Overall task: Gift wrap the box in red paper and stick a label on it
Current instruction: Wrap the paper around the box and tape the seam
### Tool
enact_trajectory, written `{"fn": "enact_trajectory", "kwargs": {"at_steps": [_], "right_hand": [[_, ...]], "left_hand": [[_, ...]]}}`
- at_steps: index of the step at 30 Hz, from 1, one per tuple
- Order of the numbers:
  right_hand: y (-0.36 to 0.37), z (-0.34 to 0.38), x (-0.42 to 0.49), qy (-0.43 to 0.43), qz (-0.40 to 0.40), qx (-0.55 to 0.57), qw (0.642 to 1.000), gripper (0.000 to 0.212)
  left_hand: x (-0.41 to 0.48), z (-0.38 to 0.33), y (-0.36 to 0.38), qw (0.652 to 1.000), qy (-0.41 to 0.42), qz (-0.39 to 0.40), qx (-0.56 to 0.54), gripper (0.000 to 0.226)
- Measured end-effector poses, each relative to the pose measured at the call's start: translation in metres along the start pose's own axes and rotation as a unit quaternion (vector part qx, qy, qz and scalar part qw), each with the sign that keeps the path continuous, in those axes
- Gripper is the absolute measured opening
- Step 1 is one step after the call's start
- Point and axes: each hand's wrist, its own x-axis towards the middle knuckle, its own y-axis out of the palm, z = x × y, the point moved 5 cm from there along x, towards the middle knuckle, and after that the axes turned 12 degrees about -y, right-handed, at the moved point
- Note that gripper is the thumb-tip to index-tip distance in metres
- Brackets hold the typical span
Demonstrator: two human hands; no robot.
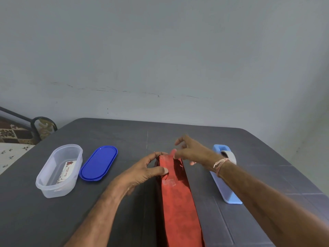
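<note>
A long box wrapped in red paper lies lengthwise on the dark table, running from the near edge toward the middle. A strip of clear tape sits on its top seam. My left hand grips the far end of the box from the left, thumb pressed on the red paper. My right hand reaches over the far end, its fingertips pinching a fold of red paper there. A printed label lies inside a clear oval tub at the left.
A blue oval lid rests between the tub and the box. A light blue tape dispenser with a roll of tape stands right of the box, partly behind my right forearm. A grey wall rises beyond the table's far edge.
</note>
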Motion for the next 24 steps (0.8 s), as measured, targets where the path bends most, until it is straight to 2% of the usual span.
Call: {"fn": "enact_trajectory", "kwargs": {"at_steps": [3,7,10,22,24], "right_hand": [[0.003,0.012,-0.002,-0.166,-0.11,-0.096,0.975,0.021],[0.022,0.01,-0.004,-0.243,-0.108,-0.11,0.958,0.009],[0.026,0.007,-0.003,-0.252,-0.113,-0.108,0.955,0.01],[0.016,0.008,-0.01,-0.209,-0.127,-0.133,0.961,0.006],[0.012,0.007,-0.017,-0.202,-0.142,-0.14,0.959,0.013]], "left_hand": [[0.001,0.002,-0.001,1.0,-0.004,0.001,-0.007,0.064],[0.006,0.006,-0.003,1.0,0.001,-0.005,-0.014,0.08],[0.008,0.008,-0.005,1.0,0.006,-0.004,-0.019,0.091],[0.006,0.004,-0.001,1.0,0.004,0.001,-0.008,0.071],[0.004,0.003,-0.001,1.0,0.008,0.001,-0.005,0.07]]}}
